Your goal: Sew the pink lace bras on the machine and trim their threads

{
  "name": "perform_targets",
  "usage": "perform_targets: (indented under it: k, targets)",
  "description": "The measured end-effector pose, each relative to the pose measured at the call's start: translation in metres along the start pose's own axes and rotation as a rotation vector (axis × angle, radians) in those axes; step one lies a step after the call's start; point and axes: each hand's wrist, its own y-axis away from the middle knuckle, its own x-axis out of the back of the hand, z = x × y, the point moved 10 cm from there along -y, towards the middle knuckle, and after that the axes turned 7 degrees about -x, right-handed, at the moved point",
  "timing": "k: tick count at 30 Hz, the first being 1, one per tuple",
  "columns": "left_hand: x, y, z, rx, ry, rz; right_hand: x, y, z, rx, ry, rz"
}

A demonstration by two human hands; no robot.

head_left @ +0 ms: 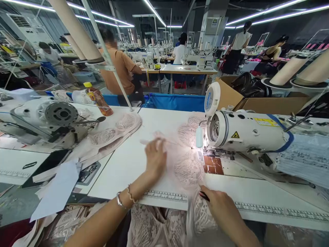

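Observation:
Under the lamp of a white sewing machine (pixel 231 132) lies a pale pink lace bra piece (pixel 189 168), its cups spread beside the needle area. My left hand (pixel 156 156) is closed at the sheer fabric's left side, slightly blurred, pinching its edge. At the table's front edge my right hand (pixel 222 206) is closed, with a small black tool (pixel 204 196) showing between the fingers; its kind is unclear. The fingertips touch the lace there. More lace cups (pixel 146 224) hang below the table edge, in front of my body.
A second sewing machine (pixel 51 115) stands left, beside another lace piece (pixel 110 133). A drink bottle (pixel 99 99), a dark phone-like slab (pixel 46 168) and white paper (pixel 58 188) are nearby. A printed ruler (pixel 269 210) runs along the front edge. Several people work beyond.

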Motion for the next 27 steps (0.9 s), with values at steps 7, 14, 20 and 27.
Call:
perform_targets:
  k: [7,14,20,27]
  targets:
    - [-0.069,0.055,0.172,-0.905,0.229,-0.488,0.071,-0.008,0.018,0.137,0.098,-0.184]
    - [-0.086,0.022,0.17,-0.884,0.37,-0.517,0.083,-0.068,0.058,-0.057,0.12,0.288]
    - [-0.106,0.001,0.153,-0.775,0.424,-0.495,0.053,-0.092,0.071,-0.137,-0.171,0.471]
    - [-0.102,0.015,0.157,-0.81,-0.004,-0.267,0.054,-0.082,0.069,-0.1,-0.205,0.534]
